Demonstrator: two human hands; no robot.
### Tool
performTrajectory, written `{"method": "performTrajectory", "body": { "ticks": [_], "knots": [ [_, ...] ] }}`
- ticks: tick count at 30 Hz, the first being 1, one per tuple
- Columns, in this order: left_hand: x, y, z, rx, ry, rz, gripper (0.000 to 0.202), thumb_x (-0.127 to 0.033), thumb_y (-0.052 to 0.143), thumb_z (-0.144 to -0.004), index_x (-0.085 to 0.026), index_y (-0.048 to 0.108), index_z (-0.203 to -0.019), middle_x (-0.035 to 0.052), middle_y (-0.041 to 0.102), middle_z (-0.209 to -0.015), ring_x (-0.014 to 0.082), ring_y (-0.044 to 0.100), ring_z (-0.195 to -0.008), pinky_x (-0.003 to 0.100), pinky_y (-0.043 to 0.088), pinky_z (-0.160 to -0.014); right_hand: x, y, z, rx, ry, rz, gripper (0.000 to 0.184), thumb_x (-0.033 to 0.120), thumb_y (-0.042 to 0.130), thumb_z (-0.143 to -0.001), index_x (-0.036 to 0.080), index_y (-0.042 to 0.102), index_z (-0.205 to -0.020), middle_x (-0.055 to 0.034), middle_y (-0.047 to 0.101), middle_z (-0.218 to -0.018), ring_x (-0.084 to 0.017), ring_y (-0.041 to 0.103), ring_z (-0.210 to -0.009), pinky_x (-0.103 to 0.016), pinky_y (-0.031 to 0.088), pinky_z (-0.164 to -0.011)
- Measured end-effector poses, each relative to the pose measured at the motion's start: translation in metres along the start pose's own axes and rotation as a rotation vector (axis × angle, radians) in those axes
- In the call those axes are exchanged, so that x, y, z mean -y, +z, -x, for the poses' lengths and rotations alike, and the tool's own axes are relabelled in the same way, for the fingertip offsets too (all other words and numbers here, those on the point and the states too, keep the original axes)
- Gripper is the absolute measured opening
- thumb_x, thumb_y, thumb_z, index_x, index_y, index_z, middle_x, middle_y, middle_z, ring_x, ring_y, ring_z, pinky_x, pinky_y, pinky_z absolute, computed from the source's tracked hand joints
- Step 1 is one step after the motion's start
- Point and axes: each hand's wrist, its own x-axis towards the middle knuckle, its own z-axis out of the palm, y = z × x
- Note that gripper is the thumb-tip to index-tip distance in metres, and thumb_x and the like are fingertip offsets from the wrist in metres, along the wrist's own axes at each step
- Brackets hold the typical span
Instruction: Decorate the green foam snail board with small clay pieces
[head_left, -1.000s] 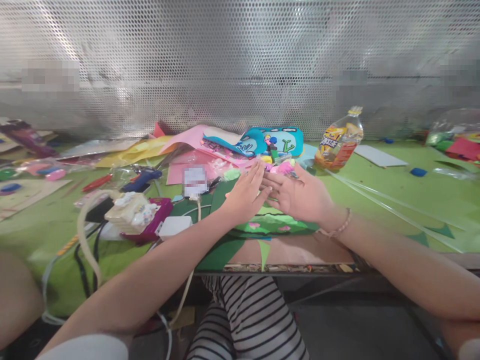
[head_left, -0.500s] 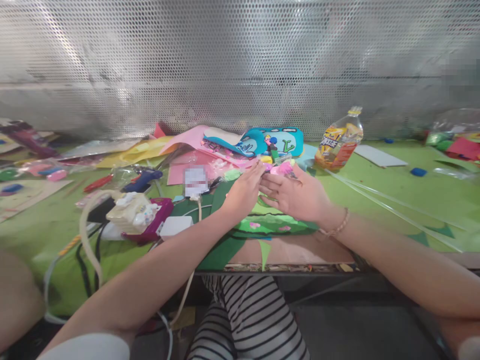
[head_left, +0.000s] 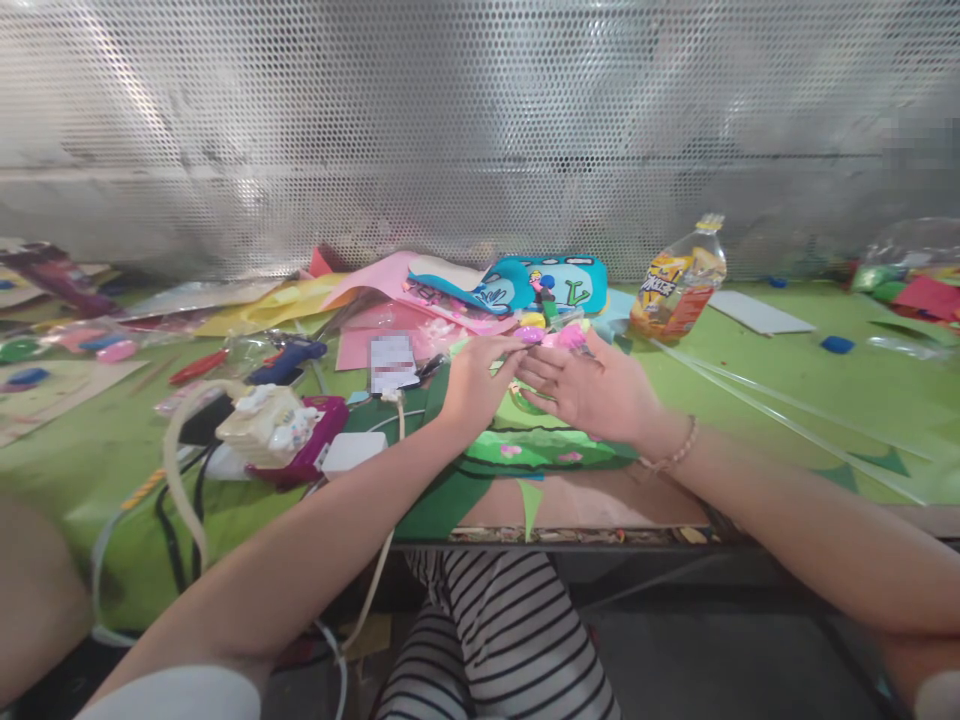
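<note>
A craft table: coloured paper (head_left: pixel 375 290) and a glue gun (head_left: pixel 289 358) lie left of the left hand (head_left: pixel 472 385), metal mesh wall (head_left: pixel 480 130) behind.

A shiny perforated metal screen (head_left: pixel 480 120) backs a matt green table covering (head_left: pixel 787 390), strewn with matt coloured paper sheets (head_left: pixel 375 285), a clear glossy plastic bottle (head_left: pixel 679 280) and a smooth, glossy turquoise pencil case (head_left: pixel 555 282).

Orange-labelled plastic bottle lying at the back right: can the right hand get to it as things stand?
Probably yes. The right hand is open with nothing gripped, and the orange-labelled plastic bottle lies beyond it to the right. Only bare green table cover and thin clear rods lie between.
</note>
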Motion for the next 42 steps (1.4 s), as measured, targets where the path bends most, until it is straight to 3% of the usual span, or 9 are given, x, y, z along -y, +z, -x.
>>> {"method": "performTrajectory", "body": {
  "ticks": [5,7,11,15,19,24,30,36,42],
  "knots": [
    [-0.003,0.001,0.003,0.056,0.010,0.017,0.016,-0.021,0.054,-0.083,-0.016,0.067,-0.092,0.0031,0.071,-0.085,0.0129,0.065,-0.075,0.026,0.053,-0.070,-0.002,-0.003,-0.003,-0.038,-0.029,0.042,0.062,0.054,0.011,-0.092,0.018,0.053,-0.119,-0.0075,0.056,-0.127,-0.019,0.049,-0.119,-0.040,0.034,-0.105],
    [-0.005,0.002,0.006,0.092,0.041,0.019,0.014,-0.019,0.056,-0.082,-0.016,0.067,-0.090,0.0030,0.070,-0.084,0.0130,0.064,-0.077,0.026,0.052,-0.072,-0.003,-0.004,-0.004,-0.031,-0.043,0.039,0.062,0.053,0.009,-0.092,0.019,0.053,-0.119,-0.0062,0.058,-0.124,-0.018,0.050,-0.117,-0.040,0.035,-0.105],
    [-0.008,0.003,0.011,0.152,0.263,-0.073,0.024,-0.020,0.048,-0.088,-0.017,0.063,-0.105,0.0069,0.067,-0.097,0.0154,0.060,-0.094,0.030,0.049,-0.085,-0.004,-0.002,-0.003,-0.034,-0.047,0.015,0.062,0.049,0.005,-0.094,0.020,0.053,-0.120,-0.0046,0.060,-0.121,-0.018,0.054,-0.113,-0.042,0.038,-0.101],
    [-0.012,0.006,0.015,0.248,0.466,-0.228,0.034,-0.017,0.037,-0.091,-0.015,0.056,-0.119,0.0085,0.062,-0.093,0.0158,0.058,-0.091,0.031,0.049,-0.081,-0.004,0.005,-0.001,-0.093,-0.023,0.000,0.063,0.046,0.003,-0.095,0.018,0.054,-0.120,-0.0065,0.062,-0.119,-0.017,0.055,-0.112,-0.038,0.039,-0.101],
    [-0.015,0.008,0.017,0.256,0.548,-0.360,0.037,-0.018,0.031,-0.093,-0.017,0.056,-0.119,0.0055,0.060,-0.084,0.0147,0.056,-0.077,0.030,0.048,-0.072,-0.004,0.008,-0.001,-0.096,-0.012,-0.021,0.065,0.045,0.003,-0.095,0.012,0.054,-0.120,-0.0108,0.061,-0.120,-0.017,0.055,-0.111,-0.034,0.038,-0.102],
    [-0.016,0.012,0.016,0.190,0.633,-0.415,0.035,-0.020,0.031,-0.094,-0.020,0.061,-0.111,0.0029,0.058,-0.076,0.0141,0.053,-0.070,0.028,0.044,-0.066,-0.003,0.007,-0.001,-0.086,-0.003,-0.061,0.066,0.048,0.003,-0.094,0.012,0.048,-0.126,-0.0115,0.058,-0.123,-0.019,0.052,-0.117,-0.038,0.034,-0.106],
    [-0.018,0.016,0.017,0.194,0.610,-0.445,0.029,-0.025,0.036,-0.094,-0.021,0.063,-0.102,0.0018,0.058,-0.078,0.0143,0.051,-0.073,0.028,0.041,-0.068,-0.003,0.010,-0.002,-0.097,-0.022,-0.072,0.067,0.051,0.006,-0.094,0.010,0.046,-0.127,-0.0129,0.052,-0.132,-0.020,0.047,-0.123,-0.038,0.028,-0.111],
    [-0.024,0.011,0.018,0.341,0.592,-0.461,0.037,-0.024,0.028,-0.095,-0.019,0.056,-0.119,0.0060,0.058,-0.089,0.0175,0.051,-0.083,0.034,0.041,-0.078,-0.002,0.007,-0.003,-0.086,-0.065,-0.088,0.066,0.052,0.007,-0.094,0.010,0.044,-0.129,-0.0124,0.050,-0.135,-0.019,0.047,-0.124,-0.038,0.028,-0.111],
    [-0.026,0.006,0.020,0.400,0.537,-0.412,0.057,-0.055,0.025,-0.090,-0.022,0.047,-0.132,0.0117,0.052,-0.116,0.0271,0.047,-0.104,0.045,0.037,-0.087,0.001,0.009,0.000,-0.136,-0.116,-0.105,0.069,0.054,0.006,-0.093,0.010,0.044,-0.130,-0.0096,0.049,-0.137,-0.019,0.047,-0.124,-0.036,0.026,-0.112]
  ]
}}
